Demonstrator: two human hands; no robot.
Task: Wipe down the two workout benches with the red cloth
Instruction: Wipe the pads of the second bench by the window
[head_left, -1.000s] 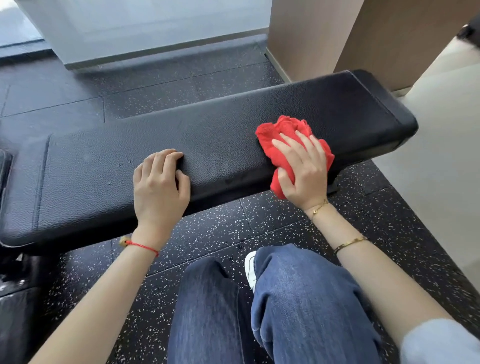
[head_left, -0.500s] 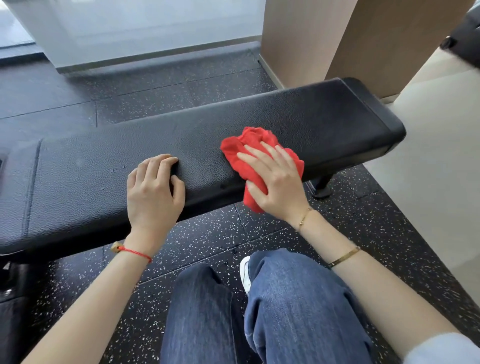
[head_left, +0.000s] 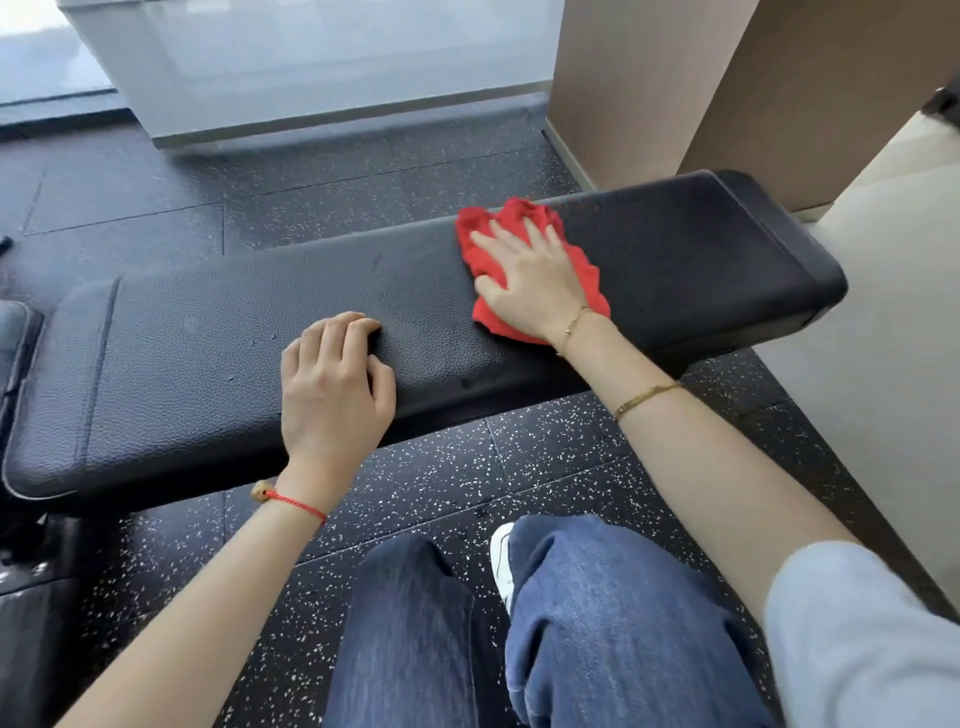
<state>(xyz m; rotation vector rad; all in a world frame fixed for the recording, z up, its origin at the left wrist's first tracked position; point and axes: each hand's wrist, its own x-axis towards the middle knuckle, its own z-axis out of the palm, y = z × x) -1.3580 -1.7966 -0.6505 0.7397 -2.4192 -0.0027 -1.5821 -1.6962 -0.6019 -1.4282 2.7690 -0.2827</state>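
Bench (head_left: 291, 332): black padded pad, long axis runs left-low to right-high across the view, rounded end pointing right toward the brown wall panel (head_left: 727, 93). Speckled rubber floor (head_left: 545, 457) under it. A second pad edge (head_left: 13, 332) shows at far left, past the left hand; could be the other bench, can't confirm.

Step in hand, my read: wiping the top of bench one, right half. Second bench not started, judging by where the cloth is.

Red cloth (head_left: 589, 278): bunched, flat on the bench top, pinned under the right hand (head_left: 530, 280). It sticks out past the fingertips toward the far edge and past the heel of the palm at the near edge. Rumpled, no clear long axis; roughly spans the pad's width.

Right hand: fingers spread and straight, pressing down on the cloth, not curled round it. Fingers point away from the person, across the bench.

Left hand (head_left: 332, 384): left of the cloth hand, well apart, resting on the near edge of the pad. Fingers curled loosely onto the top, holding nothing; looks like bracing.

Next move calls for: keep palm pressure, sweep along the long axis. The stretch between the two hands and everything left of the bracing hand would need that hand lifted or shifted. Small specks on the pad just left of the left hand's fingers need a pass.
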